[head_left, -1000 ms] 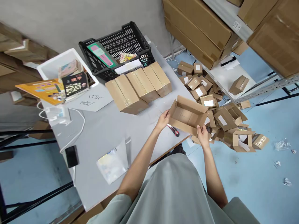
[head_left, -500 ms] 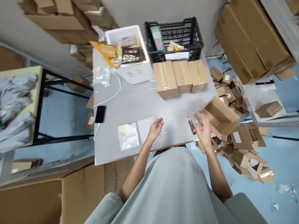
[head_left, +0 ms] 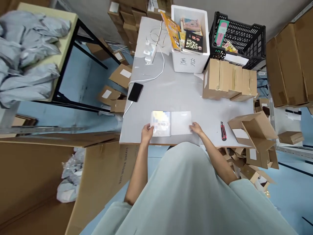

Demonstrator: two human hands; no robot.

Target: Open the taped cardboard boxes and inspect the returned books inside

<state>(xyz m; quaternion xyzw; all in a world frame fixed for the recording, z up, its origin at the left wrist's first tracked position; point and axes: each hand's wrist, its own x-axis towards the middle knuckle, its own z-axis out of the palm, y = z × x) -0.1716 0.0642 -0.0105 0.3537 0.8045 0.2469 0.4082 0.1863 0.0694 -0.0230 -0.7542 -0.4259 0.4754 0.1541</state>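
Left hand (head_left: 147,133), fingers curled, and right hand (head_left: 196,128), fingers extended, at the 9 and 3 o'clock ends of a wrapped packet (head_left: 168,124) on the table (head_left: 176,94), long axis 9-to-3; whether either pinches cannot be told. Left hand nearer its printed part (head_left: 160,125). Beyond: utility knife (head_left: 223,131), 3 o'clock; 3 cartons (head_left: 221,80), 2 o'clock.

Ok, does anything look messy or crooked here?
Yes: one open brown cardboard box is tilted at the near right corner of the grey tabletop, seeming to poke past its edge. Below, other brown cardboard boxes lie jumbled instead of stacked.
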